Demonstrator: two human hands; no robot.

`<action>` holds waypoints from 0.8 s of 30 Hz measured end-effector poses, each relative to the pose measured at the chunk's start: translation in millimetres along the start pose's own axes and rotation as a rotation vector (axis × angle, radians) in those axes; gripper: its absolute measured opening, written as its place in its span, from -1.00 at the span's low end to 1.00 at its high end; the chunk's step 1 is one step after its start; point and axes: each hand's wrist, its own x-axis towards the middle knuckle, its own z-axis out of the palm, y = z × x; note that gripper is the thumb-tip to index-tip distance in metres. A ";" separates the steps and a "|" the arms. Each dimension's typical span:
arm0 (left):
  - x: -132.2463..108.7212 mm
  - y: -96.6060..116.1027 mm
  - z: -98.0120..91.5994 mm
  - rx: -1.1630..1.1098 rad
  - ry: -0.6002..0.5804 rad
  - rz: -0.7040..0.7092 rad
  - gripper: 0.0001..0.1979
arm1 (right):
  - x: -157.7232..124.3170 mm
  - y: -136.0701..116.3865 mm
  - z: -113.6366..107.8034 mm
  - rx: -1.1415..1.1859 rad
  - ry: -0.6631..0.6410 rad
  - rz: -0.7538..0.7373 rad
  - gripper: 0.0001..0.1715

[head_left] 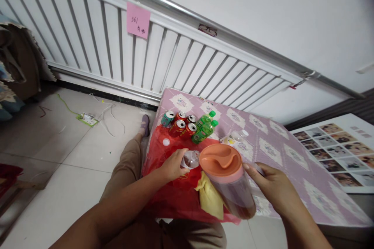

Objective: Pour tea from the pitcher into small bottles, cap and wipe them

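My left hand (pixel 174 165) is closed around a transparent plastic bottle (pixel 190 160), whose uncapped mouth points up and right. Close beside it, a pitcher (pixel 233 192) with an orange lid (pixel 221 159) leans toward the bottle. My right hand (pixel 269 183) grips the pitcher by its handle. Brownish liquid shows low inside the pitcher. Whether any liquid runs between pitcher and bottle I cannot tell. Below them a yellow cloth (pixel 210 197) lies on a red plastic sheet (pixel 163 198). A white bottle cap (pixel 166 142) rests on the sheet, left of the bottle.
Several opened drink cans (pixel 179 127) and two green bottles (pixel 203 131) stand behind my hands. Another transparent bottle (pixel 235 137) lies on the purple patterned cover (pixel 267 149). A white radiator (pixel 175 58) runs along the wall. A power strip (pixel 87 119) with cables is on the floor.
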 end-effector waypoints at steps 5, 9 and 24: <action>0.1 -3.4 2.5 -0.012 0.014 0.007 -0.14 | -0.5 -1.3 -0.5 -0.004 -0.010 -0.001 -0.27; 0.0 -4.3 3.2 -0.028 0.017 -0.002 -0.13 | -0.9 2.9 0.2 -0.010 -0.004 0.010 -0.29; -0.3 3.0 -1.1 0.005 0.001 -0.001 -0.17 | -2.4 -2.8 -0.8 0.007 -0.005 -0.020 -0.26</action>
